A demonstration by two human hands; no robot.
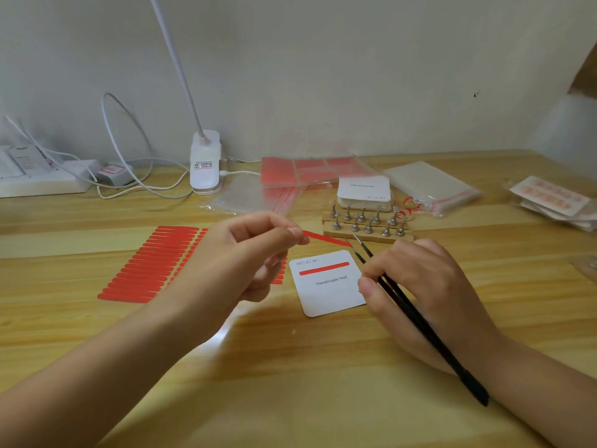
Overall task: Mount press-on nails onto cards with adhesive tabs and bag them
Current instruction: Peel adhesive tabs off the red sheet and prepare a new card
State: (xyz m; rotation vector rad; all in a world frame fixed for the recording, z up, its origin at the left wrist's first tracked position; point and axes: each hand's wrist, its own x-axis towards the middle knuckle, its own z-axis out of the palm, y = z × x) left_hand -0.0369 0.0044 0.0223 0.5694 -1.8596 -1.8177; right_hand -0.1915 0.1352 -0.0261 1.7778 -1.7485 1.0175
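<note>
A red adhesive strip is pinched at 1 end by the left hand, its far end met by tweezers grasped in the right hand, just above the card. Thin, limp and sticky, it is best handled by its tips.

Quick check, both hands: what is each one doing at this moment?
Left hand: pinching one end of a red adhesive strip.
Right hand: gripping black tweezers, tips at the strip's other end.

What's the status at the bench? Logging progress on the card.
Left hand pinches red strip, other end at tweezers gripped by right hand. Card already carries one strip. Nothing blocking.
</note>
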